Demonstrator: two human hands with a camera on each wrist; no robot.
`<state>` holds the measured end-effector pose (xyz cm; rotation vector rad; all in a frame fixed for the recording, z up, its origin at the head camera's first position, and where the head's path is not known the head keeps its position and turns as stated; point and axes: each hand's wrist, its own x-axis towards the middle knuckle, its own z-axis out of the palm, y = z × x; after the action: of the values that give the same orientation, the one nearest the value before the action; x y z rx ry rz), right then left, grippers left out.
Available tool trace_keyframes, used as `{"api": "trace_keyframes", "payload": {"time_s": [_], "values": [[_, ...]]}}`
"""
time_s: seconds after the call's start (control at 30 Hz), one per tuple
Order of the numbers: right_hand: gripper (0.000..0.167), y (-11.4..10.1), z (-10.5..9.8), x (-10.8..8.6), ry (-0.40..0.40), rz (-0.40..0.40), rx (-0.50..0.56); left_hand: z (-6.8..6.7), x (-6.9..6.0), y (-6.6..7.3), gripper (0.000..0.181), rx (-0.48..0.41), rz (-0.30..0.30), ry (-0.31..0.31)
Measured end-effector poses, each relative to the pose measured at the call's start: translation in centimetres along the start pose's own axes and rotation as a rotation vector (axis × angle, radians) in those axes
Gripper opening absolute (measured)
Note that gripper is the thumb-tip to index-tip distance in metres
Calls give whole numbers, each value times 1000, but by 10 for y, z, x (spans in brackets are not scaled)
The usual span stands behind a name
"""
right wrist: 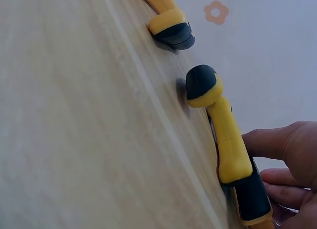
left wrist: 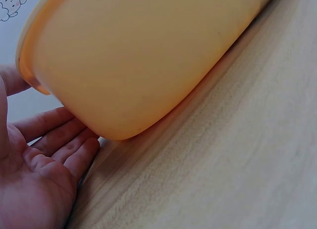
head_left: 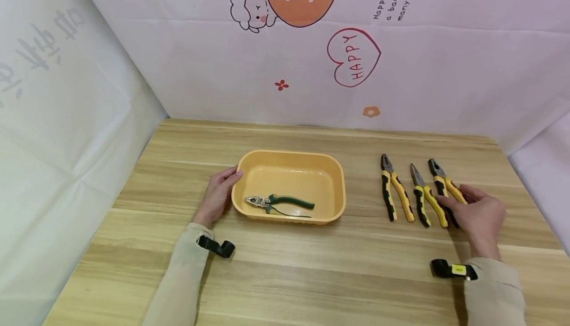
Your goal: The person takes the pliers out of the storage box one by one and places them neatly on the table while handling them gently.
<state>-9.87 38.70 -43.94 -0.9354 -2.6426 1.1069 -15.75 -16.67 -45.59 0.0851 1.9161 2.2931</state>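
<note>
My left hand holds the left end of a yellow plastic tub, thumb over its rim. In the left wrist view, the fingers rest against the tub's outer wall. Green-handled pliers lie inside it. On the right, my right hand grips the handles of the rightmost yellow-and-black pliers, which lie on the table. Just left of them are pointed long-nose pliers, then another pair of yellow-and-black pliers. The right wrist view shows the thumb by the handles, partly hidden.
The wooden table carries the tub at its middle and the loose pliers to the right. A printed white cloth rises behind the table's back edge, and another pale sheet hangs at the left.
</note>
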Motion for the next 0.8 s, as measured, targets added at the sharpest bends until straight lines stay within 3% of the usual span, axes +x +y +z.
{"api": "trace_keyframes", "payload": {"time_s": [0.8], "values": [[69,4,3,-1,37,-56,-15,0,1,-1,48,-13,-12,-1]]}}
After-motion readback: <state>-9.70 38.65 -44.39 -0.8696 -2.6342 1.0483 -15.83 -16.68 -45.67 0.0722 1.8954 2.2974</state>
